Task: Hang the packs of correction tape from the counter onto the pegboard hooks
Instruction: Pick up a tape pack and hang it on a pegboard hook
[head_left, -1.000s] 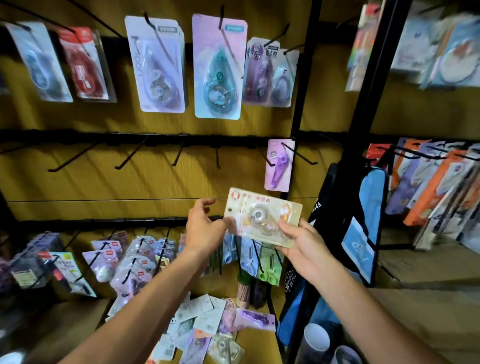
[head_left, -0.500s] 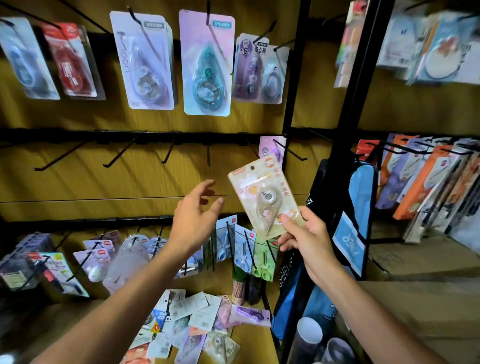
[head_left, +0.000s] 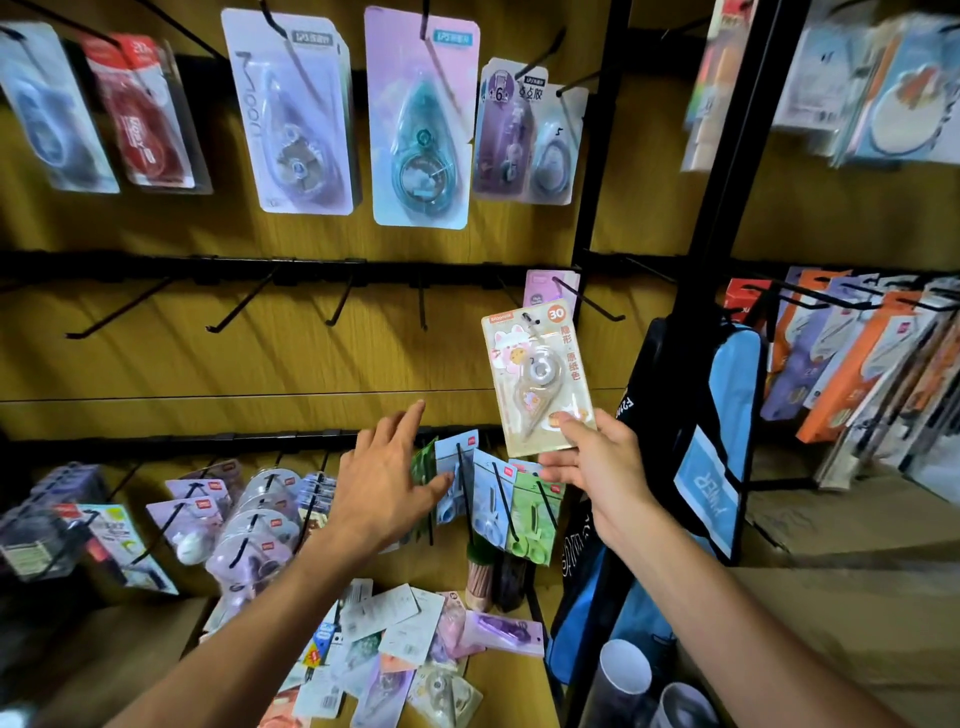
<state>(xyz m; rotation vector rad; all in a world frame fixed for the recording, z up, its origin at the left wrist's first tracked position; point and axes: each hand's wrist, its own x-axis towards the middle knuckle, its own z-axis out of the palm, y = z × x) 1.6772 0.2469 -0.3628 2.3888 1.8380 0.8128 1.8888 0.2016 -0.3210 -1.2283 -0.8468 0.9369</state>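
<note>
My right hand (head_left: 597, 462) pinches the bottom edge of a cream correction tape pack (head_left: 537, 376) and holds it upright in front of the middle rail of the pegboard (head_left: 234, 364). The pack's hang hole sits close to a black hook (head_left: 589, 301) where a lilac pack (head_left: 543, 286) hangs behind it. My left hand (head_left: 387, 475) is open with fingers spread, holding nothing, just left of the pack and lower. Several loose packs (head_left: 395, 649) lie in a heap on the counter below.
Bare black hooks (head_left: 249, 301) line the middle rail to the left. Larger packs (head_left: 421, 119) hang on the top row, small packs (head_left: 488, 493) on the lowest. A black upright post (head_left: 696, 260) and a blue bag (head_left: 711, 457) stand at right. Two cups (head_left: 626, 675) sit at bottom right.
My left hand let go of the cream pack and dropped away. My right hand turned the pack from lying sideways to upright and raised it toward the middle rail's hook.
</note>
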